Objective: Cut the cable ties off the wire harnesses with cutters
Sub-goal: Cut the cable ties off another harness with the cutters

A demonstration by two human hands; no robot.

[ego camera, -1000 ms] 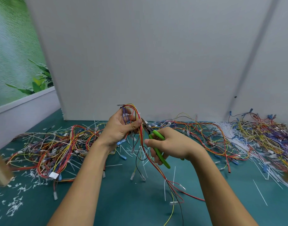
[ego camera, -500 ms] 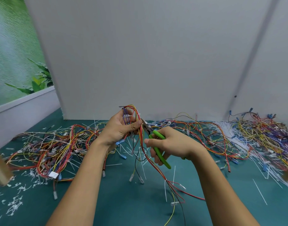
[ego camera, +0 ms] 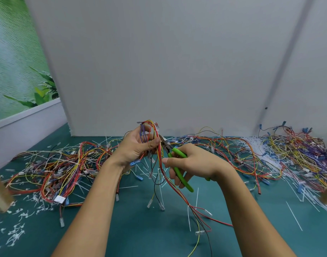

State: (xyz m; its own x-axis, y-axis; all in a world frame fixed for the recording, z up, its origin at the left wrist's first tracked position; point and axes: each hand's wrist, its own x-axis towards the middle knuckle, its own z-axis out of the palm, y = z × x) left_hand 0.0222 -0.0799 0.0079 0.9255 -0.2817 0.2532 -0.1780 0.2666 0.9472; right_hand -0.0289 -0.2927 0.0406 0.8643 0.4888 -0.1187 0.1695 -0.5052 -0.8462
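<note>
Gripped the wire harness (ego camera: 161,156) in the left hand (ego camera: 136,147), clear above the teal mat (ego camera: 140,229). Clasped the green-handled cutters (ego camera: 177,152) in the right hand (ego camera: 194,162), nose at the bundle. Looked light, floppy, tangle-prone; best pinched just beside a tie.

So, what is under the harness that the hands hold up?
Under the harness, its loose ends with clear terminals reach down to the green mat, among white tie offcuts. The arms cover the mat on both sides; what lies there cannot be seen.
</note>
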